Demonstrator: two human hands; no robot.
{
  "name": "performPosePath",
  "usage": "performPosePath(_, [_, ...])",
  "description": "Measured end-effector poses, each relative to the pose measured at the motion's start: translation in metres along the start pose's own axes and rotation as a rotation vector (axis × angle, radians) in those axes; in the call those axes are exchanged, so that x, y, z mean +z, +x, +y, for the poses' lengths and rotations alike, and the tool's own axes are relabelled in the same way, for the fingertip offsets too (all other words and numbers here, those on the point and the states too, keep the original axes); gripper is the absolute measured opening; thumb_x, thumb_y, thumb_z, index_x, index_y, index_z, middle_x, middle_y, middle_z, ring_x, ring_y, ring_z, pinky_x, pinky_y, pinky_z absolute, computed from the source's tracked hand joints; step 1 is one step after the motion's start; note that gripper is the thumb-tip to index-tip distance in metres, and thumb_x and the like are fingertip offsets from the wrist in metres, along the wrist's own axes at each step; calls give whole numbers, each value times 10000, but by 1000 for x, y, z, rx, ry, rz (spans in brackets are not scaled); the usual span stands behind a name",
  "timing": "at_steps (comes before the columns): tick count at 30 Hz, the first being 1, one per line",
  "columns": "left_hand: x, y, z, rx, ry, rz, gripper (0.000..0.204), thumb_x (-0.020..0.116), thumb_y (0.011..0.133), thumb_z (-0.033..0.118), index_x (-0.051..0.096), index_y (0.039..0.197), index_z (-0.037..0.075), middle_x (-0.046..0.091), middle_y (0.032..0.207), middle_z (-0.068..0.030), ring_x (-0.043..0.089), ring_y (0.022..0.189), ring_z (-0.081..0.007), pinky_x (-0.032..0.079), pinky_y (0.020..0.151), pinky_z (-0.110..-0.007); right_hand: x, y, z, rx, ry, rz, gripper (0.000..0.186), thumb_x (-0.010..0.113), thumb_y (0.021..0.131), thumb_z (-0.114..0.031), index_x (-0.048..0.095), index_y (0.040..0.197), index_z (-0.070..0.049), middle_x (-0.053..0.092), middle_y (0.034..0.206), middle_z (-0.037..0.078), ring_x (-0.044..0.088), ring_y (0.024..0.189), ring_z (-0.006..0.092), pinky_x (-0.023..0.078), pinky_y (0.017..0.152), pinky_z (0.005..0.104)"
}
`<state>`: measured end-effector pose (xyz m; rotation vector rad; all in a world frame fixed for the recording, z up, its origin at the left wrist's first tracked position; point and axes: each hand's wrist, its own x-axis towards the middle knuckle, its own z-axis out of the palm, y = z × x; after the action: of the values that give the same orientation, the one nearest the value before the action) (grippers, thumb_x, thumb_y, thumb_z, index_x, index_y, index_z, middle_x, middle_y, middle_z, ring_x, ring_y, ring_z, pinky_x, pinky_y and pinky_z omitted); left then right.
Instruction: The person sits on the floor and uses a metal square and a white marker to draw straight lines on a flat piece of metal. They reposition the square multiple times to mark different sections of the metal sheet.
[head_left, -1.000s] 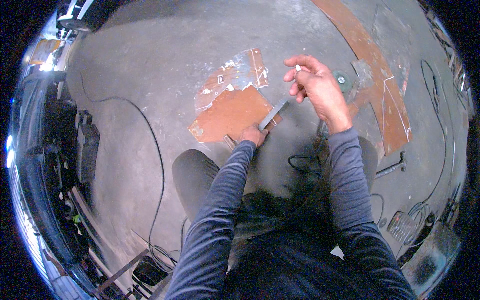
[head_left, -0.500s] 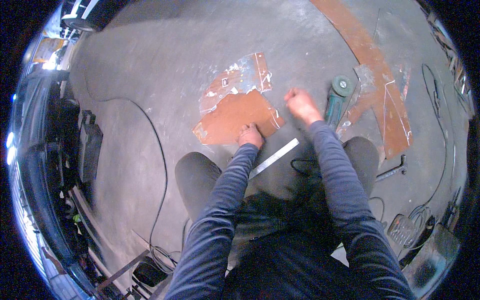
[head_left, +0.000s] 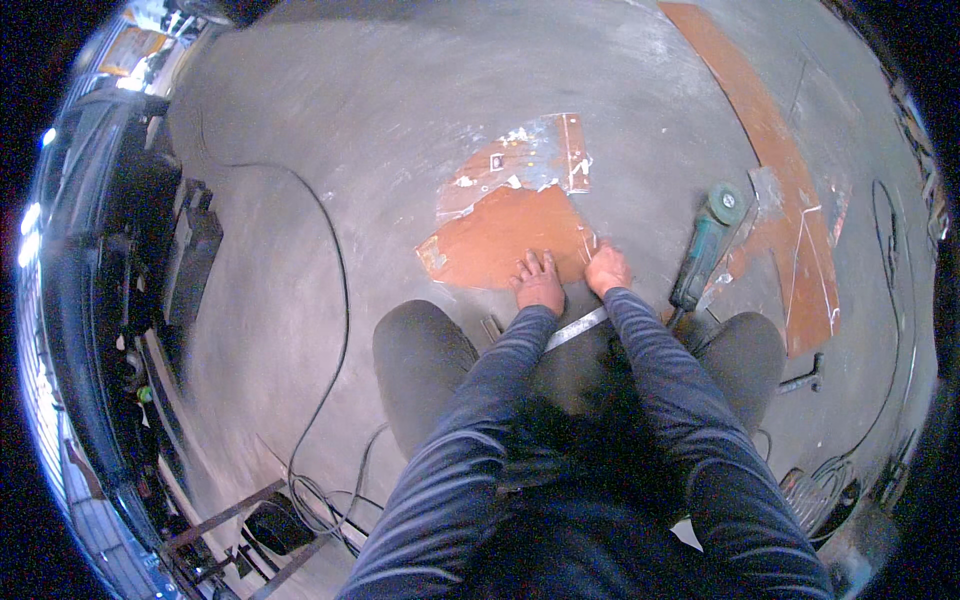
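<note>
My left hand (head_left: 539, 287) rests on the lower edge of a rust-brown sheet (head_left: 505, 240), its fingers spread flat. At the sheet's right-hand corner, beside a white line, my right hand (head_left: 607, 270) is closed. Whatever it pinches, if anything, is too small to make out. Under the sheet's far edge lies a second brown piece (head_left: 480, 178) with torn, whitish and bluish patches. A pale metal strip (head_left: 575, 329) lies on the floor below my hands, partly hidden by my right forearm.
A green angle grinder (head_left: 704, 245) lies right of my hands, beside a long brown sheet (head_left: 765, 140) marked with white lines. A hammer-like tool (head_left: 808, 377) is near my right knee. A black cable (head_left: 340, 270) curves across the floor at left, near dark vehicle parts (head_left: 120, 210).
My right hand has come down from above the floor to the sheet's right corner. My left hand has spread its fingers on the sheet. The view has shifted slightly.
</note>
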<state>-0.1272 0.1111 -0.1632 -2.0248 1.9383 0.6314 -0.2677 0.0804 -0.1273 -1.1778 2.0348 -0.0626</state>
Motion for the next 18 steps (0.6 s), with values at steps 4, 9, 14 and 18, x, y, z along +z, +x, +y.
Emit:
performPosePath(4, [0,0,11,33,-11,-9,629,446,994,189,279,1600,160,188,1668,-207,273,1499,-440,265,1159,-611,8,10,7,-13,-60,81,406,548,946,-214,550,1310,-33,645,1265,254,621,1182,435,486,1024,527])
performPosePath(9, [9,0,9,43,46,61,630,453,996,202,278,1600,167,193,1663,-217,285,1498,-418,259,1158,-621,10,43,26,-66,-4,43,507,585,941,-312,522,1340,-6,615,1290,309,592,1223,455,499,1024,500])
performPosePath(14, [10,2,10,85,137,166,607,458,998,215,311,1585,165,234,1648,-213,302,1490,-406,272,1149,-623,13,74,50,39,157,53,379,642,877,-245,654,1144,24,697,1118,275,691,1046,396,534,867,478])
performPosePath(18, [10,1,6,138,165,232,567,449,1001,199,349,1556,138,281,1627,-210,335,1469,-414,301,1130,-623,10,72,49,-106,33,-59,381,687,873,-319,718,1001,38,719,1059,252,719,894,385,553,725,467])
